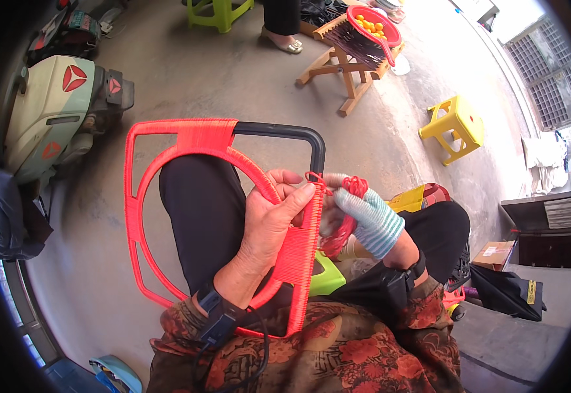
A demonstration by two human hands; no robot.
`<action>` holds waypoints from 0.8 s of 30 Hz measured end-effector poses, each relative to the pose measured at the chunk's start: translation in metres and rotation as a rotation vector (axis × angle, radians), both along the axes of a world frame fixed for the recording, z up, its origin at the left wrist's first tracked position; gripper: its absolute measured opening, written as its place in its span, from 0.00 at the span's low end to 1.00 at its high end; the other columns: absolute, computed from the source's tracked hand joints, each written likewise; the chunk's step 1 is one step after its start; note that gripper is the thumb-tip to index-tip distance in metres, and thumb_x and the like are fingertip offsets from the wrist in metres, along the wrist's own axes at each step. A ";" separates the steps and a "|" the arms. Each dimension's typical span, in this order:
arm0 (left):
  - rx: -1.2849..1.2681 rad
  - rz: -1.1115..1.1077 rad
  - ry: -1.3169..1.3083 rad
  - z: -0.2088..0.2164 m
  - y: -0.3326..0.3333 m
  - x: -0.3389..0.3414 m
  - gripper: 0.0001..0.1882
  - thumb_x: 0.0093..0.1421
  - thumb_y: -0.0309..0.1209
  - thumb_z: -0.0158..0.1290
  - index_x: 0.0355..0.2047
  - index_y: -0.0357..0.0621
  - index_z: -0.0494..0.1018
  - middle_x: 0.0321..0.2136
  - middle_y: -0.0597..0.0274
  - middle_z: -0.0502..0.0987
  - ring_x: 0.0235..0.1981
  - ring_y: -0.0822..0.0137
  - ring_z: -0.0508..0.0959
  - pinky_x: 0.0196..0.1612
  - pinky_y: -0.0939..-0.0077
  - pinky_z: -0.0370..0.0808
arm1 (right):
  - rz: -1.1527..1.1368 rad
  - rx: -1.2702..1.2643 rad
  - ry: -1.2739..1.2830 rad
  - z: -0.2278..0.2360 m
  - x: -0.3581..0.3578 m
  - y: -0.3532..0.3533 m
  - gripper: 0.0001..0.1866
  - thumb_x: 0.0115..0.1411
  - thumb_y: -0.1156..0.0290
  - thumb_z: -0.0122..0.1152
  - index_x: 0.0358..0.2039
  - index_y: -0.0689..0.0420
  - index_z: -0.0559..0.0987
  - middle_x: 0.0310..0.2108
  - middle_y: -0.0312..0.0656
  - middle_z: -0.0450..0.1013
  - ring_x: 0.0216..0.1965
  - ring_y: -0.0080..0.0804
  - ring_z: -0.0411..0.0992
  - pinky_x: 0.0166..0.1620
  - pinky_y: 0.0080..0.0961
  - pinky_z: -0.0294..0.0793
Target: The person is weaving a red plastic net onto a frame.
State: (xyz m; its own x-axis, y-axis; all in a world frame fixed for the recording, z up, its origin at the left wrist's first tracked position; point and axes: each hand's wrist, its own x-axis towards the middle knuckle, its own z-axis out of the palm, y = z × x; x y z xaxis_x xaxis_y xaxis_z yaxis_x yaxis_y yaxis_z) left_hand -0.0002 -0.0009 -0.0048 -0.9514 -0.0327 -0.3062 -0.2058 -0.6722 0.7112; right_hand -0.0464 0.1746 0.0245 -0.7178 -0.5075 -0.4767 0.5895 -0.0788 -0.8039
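A frame point(130, 190) with a round inner ring rests across my lap, tightly wrapped in red-orange cord over most of its tubing. Bare black tube point(282, 130) shows at its upper right corner. My bare left hand point(262, 226) grips the right bar, thumb pressed on the wrapping where the cord meets black tube. On the bar's other side, my right hand point(372, 223), in a pale blue-and-white striped glove, is closed around a bundle of red cord point(356, 188). A small loop of cord stands up at the bar. Some right fingertips are hidden behind the bar and cord.
Ahead stands a folding wooden stool point(345, 67) bearing a red basket point(395, 38) of orange fruit. A person's foot point(284, 42) is beside it. A yellow stool point(465, 124) stands right, a scooter point(53, 111) left, a green stool point(220, 16) far ahead, and a cardboard box point(494, 254) lower right.
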 end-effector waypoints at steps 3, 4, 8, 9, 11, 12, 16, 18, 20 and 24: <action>-0.013 0.007 -0.014 0.003 0.002 0.001 0.19 0.63 0.29 0.59 0.49 0.37 0.65 0.30 0.61 0.80 0.29 0.76 0.79 0.31 0.84 0.76 | 0.251 0.184 0.113 0.001 -0.011 0.029 0.18 0.65 0.57 0.59 0.46 0.59 0.76 0.26 0.36 0.75 0.27 0.25 0.74 0.34 0.22 0.75; -0.037 -0.001 -0.012 0.004 0.002 0.001 0.18 0.64 0.31 0.59 0.49 0.38 0.66 0.32 0.61 0.80 0.30 0.77 0.80 0.31 0.85 0.76 | 0.271 0.263 0.148 0.000 -0.013 0.038 0.18 0.65 0.57 0.59 0.44 0.59 0.77 0.25 0.36 0.74 0.27 0.24 0.74 0.34 0.22 0.75; 0.091 -0.023 -0.033 0.012 0.003 -0.001 0.19 0.64 0.34 0.59 0.50 0.39 0.68 0.35 0.56 0.81 0.33 0.70 0.82 0.34 0.80 0.79 | 0.189 0.207 0.194 -0.012 -0.013 0.061 0.15 0.65 0.58 0.59 0.33 0.58 0.77 0.31 0.41 0.76 0.31 0.29 0.76 0.33 0.22 0.75; 0.159 -0.044 -0.054 0.013 0.001 -0.001 0.18 0.64 0.34 0.58 0.49 0.39 0.68 0.35 0.54 0.81 0.34 0.68 0.83 0.35 0.78 0.80 | 0.118 0.067 0.164 -0.015 -0.011 0.062 0.14 0.66 0.59 0.58 0.33 0.59 0.77 0.35 0.44 0.77 0.34 0.31 0.77 0.34 0.23 0.76; 0.326 -0.091 -0.059 0.013 -0.004 0.000 0.17 0.65 0.33 0.57 0.49 0.40 0.69 0.36 0.51 0.81 0.36 0.62 0.84 0.38 0.73 0.82 | -0.045 -0.275 0.163 -0.019 -0.006 0.059 0.15 0.68 0.59 0.56 0.30 0.58 0.76 0.47 0.53 0.77 0.47 0.46 0.77 0.36 0.25 0.77; 0.295 -0.092 -0.089 0.011 -0.003 -0.001 0.16 0.65 0.33 0.57 0.49 0.40 0.69 0.36 0.50 0.81 0.36 0.61 0.84 0.38 0.72 0.82 | -0.136 -0.317 0.120 -0.020 -0.005 0.055 0.16 0.68 0.58 0.55 0.30 0.58 0.75 0.48 0.54 0.76 0.50 0.49 0.76 0.37 0.26 0.78; 0.301 -0.125 -0.101 0.008 -0.002 -0.001 0.12 0.66 0.32 0.55 0.47 0.41 0.71 0.36 0.49 0.81 0.35 0.59 0.84 0.39 0.70 0.82 | -0.302 -0.676 0.063 -0.018 -0.007 0.042 0.18 0.72 0.57 0.48 0.30 0.57 0.74 0.47 0.52 0.76 0.58 0.53 0.70 0.39 0.31 0.79; 0.321 -0.135 -0.122 0.008 -0.002 -0.001 0.11 0.67 0.33 0.55 0.46 0.42 0.72 0.36 0.49 0.81 0.35 0.59 0.84 0.39 0.70 0.82 | -0.333 -0.799 0.029 -0.016 -0.010 0.038 0.18 0.73 0.57 0.46 0.31 0.56 0.73 0.42 0.48 0.77 0.55 0.52 0.72 0.39 0.32 0.79; 0.367 -0.149 -0.145 0.009 -0.004 -0.001 0.11 0.67 0.35 0.55 0.45 0.42 0.72 0.35 0.49 0.81 0.35 0.59 0.84 0.37 0.71 0.81 | -0.335 -0.813 -0.021 -0.017 -0.013 0.035 0.18 0.73 0.57 0.47 0.29 0.55 0.71 0.31 0.42 0.70 0.41 0.43 0.69 0.33 0.29 0.75; 0.314 -0.200 -0.217 0.012 -0.008 -0.005 0.12 0.66 0.40 0.56 0.40 0.44 0.74 0.33 0.51 0.82 0.33 0.60 0.84 0.35 0.71 0.81 | -0.339 -0.622 -0.013 -0.026 -0.012 0.031 0.20 0.71 0.55 0.49 0.24 0.52 0.65 0.18 0.33 0.57 0.21 0.28 0.59 0.22 0.25 0.64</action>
State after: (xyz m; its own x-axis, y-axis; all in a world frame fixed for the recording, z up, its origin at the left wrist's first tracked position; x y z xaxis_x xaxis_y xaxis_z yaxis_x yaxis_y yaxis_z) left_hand -0.0049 -0.0087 0.0073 -0.8418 0.2732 -0.4655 -0.4767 -0.7808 0.4039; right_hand -0.0585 0.2060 -0.0011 -0.8806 -0.4382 -0.1805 0.4607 -0.7020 -0.5432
